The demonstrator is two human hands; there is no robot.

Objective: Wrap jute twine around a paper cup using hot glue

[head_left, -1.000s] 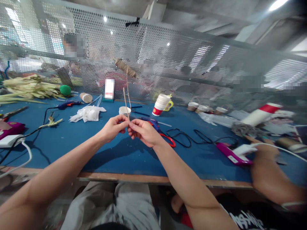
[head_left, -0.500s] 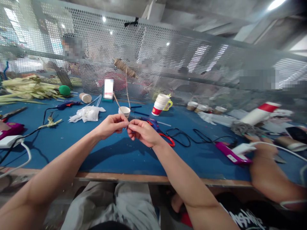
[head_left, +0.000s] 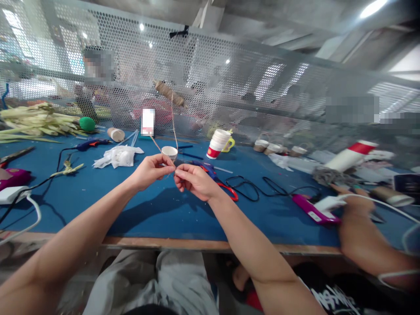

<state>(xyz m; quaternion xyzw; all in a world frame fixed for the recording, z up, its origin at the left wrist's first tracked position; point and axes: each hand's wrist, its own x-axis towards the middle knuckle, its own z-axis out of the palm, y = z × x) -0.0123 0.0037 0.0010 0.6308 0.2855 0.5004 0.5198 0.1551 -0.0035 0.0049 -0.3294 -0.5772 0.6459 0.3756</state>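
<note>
Evidently both hands met above the middle of the table (head_left: 147, 210), fingertips almost touching. The left hand (head_left: 152, 171) had thumb and forefinger pinched on the twine (head_left: 175, 127), and the right hand (head_left: 193, 181) nipped the same strand just beside it, its other fingers curled in. Holding it so close together probably gave fine control over the short stretch between the two pinches, which was too small to make out.

From the hands the twine rose to a spool (head_left: 169, 92) hung on the mesh (head_left: 249, 83) behind the table. That height seemed to let the strand feed down freely, clear of the clutter. A loose end stuck up and to the left from the left hand's pinch.

A small cup (head_left: 169, 152) stood just behind the hands. Scissors (head_left: 226, 189) lay just beside the right hand, seemingly left there for easy reach. Tissue (head_left: 118, 155) lay to the left, and a bundle of leaves (head_left: 39, 120) was pushed well off to the far left edge, out of the working space.

To the right, a co-worker's hand (head_left: 356, 223) rested on the table near a purple glue gun (head_left: 311, 209), well apart from the twine.
</note>
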